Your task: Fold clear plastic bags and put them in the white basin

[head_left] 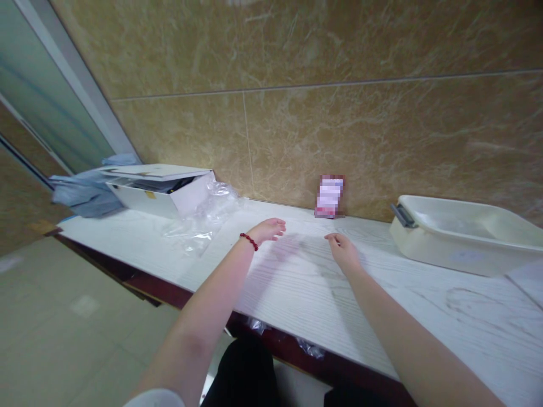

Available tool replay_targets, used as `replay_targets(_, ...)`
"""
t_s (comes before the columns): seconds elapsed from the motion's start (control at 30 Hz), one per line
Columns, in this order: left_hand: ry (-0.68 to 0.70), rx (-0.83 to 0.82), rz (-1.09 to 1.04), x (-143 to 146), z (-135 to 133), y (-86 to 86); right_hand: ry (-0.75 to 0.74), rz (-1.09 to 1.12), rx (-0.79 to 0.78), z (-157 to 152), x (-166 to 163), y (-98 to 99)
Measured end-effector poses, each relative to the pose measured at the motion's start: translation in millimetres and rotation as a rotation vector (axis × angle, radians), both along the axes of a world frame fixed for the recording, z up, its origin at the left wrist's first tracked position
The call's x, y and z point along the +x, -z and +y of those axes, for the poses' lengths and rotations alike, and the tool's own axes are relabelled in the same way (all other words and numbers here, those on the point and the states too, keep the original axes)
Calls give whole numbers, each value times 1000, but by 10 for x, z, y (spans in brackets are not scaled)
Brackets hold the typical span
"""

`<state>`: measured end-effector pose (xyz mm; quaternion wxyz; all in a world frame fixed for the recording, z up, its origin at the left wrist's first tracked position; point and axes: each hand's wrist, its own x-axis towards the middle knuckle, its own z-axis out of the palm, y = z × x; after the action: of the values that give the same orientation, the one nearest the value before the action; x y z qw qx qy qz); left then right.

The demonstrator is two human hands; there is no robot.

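Observation:
My left hand (268,230), with a red bead bracelet (249,241) at the wrist, is held just over the white wood-grain tabletop (292,282). Its fingers are apart and hold nothing. To the right, my right hand (343,250) is loosely curled, with thumb and forefinger tips close together. I see no object between them. Behind the right hand, a phone (330,196) leans upright against the wall; its screen is pixelated. Neither hand touches it.
A cream plastic bin (458,240) with a grey handle clip stands at the right. On the left are a white box (165,195) with its lid partly raised, crumpled clear plastic (203,220) and a blue cloth (87,192). A tan marbled wall (382,130) borders the back.

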<state>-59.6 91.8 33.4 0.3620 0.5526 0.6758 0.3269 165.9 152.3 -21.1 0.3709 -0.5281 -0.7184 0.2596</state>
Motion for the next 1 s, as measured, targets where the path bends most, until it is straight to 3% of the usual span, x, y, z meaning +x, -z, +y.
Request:
replay_targets(0.23, -327, 89, 466, -1032, -329, 136, -25, 3, 8, 27, 3, 32)
replay_targets(0.4, -458, 58, 698, -1504, -622, 256, -35, 20, -2, 13, 2, 25)
replay_targets(0.47, -537, -38, 844, -1603, -693, 315, -29, 22, -4, 8, 4, 22)
replay_targets(0.57, -538, -151, 969, -1692, -748, 392, -15, 19, -8, 6, 7, 20)
replay_targets(0.8, -529, -88, 976, -1780, -784, 419, -18, 22, -22, 3, 3, 10)
replay_targets(1.0, -529, -15, 978, -1873, -756, 336, -18, 28, -22, 6, 5, 11)
